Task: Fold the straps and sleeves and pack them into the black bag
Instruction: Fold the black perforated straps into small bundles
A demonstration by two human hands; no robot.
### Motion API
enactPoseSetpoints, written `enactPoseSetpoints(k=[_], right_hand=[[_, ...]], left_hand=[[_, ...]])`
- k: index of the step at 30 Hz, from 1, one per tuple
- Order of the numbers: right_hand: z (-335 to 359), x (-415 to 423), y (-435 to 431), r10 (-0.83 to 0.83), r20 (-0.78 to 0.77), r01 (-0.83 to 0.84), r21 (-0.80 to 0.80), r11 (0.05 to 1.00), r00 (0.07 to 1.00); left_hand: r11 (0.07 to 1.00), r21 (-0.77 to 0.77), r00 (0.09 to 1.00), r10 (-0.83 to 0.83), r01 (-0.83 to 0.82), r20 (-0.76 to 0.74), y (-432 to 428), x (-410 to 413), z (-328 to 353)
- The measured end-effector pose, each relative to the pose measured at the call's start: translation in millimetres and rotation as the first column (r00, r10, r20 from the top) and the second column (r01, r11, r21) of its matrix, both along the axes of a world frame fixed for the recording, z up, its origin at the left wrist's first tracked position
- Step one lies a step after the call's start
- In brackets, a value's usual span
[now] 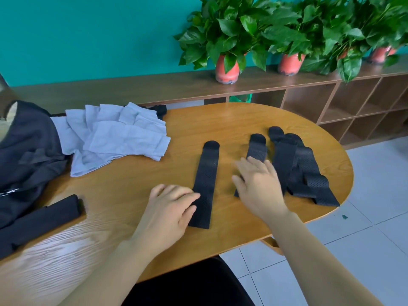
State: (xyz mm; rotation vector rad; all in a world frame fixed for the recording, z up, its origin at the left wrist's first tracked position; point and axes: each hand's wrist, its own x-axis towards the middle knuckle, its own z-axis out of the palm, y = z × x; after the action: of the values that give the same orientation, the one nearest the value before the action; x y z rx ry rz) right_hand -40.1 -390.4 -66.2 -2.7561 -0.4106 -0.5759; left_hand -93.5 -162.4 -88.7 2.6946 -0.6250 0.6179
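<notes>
1. The oval wooden table point(132, 184) carried everything. A long black perforated fabric strap point(206, 173) lay flat near its middle, rounded end pointing to the far edge.
2. My left hand point(170, 208) rested on that strap's left side near its lower end, fingers loosely extended on the fabric. My thumb was hidden under the hand.
3. My right hand point(258, 184) was spread wide and blurred over a second black perforated strap point(257, 149). It covered the lower half, and I could not tell whether it touched.
4. A heap of more black perforated straps point(302, 171) overlapped by the right edge, so their count was hard to make out.
5. The pile of pale blue-grey cloth sleeves point(119, 138) sat toward the far left edge, partly tucked under the soft black bag point(26, 151).
6. The bag was cut off at the left edge of view.
7. A folded black padded band point(44, 217) lay near the left near edge, its end also cut off.
</notes>
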Motion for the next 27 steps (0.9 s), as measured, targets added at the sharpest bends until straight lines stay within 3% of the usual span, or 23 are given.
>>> enactPoseSetpoints(k=[3, 6, 9, 15, 27], right_hand=[[0.2, -15.4, 29.4, 0.257, 0.025, -0.255, -0.055, 0.965, 0.966], [-10.1, -23.5, 47.0, 0.361, -0.149, -0.385, -0.189, 0.903, 0.920], [-15.9, -16.5, 51.1, 0.252, -0.317, -0.346, -0.286, 0.894, 0.914], [-15.1, 27.8, 56.4, 0.110, -0.446, -0.273, -0.320, 0.907, 0.888], [-1.4, 86.1, 63.0, 0.008, -0.580, -0.223, -0.300, 0.927, 0.814]], left_hand=[[0.999, 0.004, 0.996, -0.045, 0.045, -0.079, 4.0, 5.4, -0.5], [0.997, 0.012, 0.987, -0.077, 0.080, -0.138, 5.9, 3.3, -6.8], [0.997, 0.009, 0.986, -0.080, 0.082, -0.143, 5.6, 1.8, -10.4], [0.996, -0.008, 0.983, -0.088, 0.088, -0.160, 4.9, 3.9, -8.6], [1.000, 0.027, 0.983, -0.009, 0.014, -0.184, -16.6, 2.2, -5.0]])
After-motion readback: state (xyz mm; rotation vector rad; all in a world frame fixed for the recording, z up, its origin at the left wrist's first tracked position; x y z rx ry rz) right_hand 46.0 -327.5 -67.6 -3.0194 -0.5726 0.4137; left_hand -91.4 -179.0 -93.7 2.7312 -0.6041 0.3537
